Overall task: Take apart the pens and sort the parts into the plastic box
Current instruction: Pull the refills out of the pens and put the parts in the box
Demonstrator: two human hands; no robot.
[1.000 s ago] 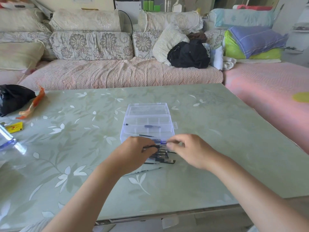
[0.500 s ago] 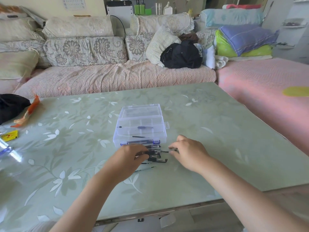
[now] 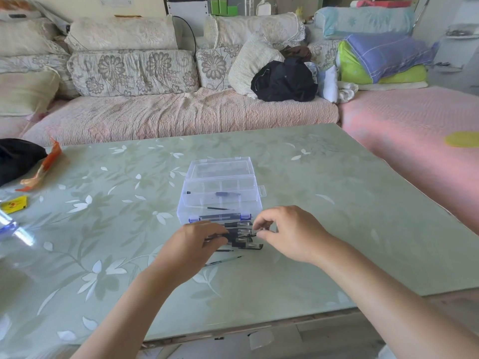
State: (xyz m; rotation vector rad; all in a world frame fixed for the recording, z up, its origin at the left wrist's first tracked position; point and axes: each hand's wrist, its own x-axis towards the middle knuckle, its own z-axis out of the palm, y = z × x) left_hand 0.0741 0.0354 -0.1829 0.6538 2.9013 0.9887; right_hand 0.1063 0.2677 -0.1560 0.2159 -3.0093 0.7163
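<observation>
A clear plastic box (image 3: 255,203) with blue latches stands open mid-table, lid folded back; a few dark pen parts lie in its compartments. Just in front of it lies a small heap of black pens (image 3: 242,235). My left hand (image 3: 191,244) curls its fingers round the left end of one pen in the heap. My right hand (image 3: 290,234) pinches the right end of that pen between thumb and forefinger. A thin refill (image 3: 224,260) lies loose on the table below the heap.
The green floral table (image 3: 337,216) ends close to me. A black bag (image 3: 15,159), an orange wrapper (image 3: 42,167) and a yellow packet (image 3: 14,204) sit at the far left. A sofa with cushions runs behind the table.
Both hands have stayed on the pen heap. The right hand has shifted a little toward the box, fingers lifted into a pinch. The view has tilted slightly.
</observation>
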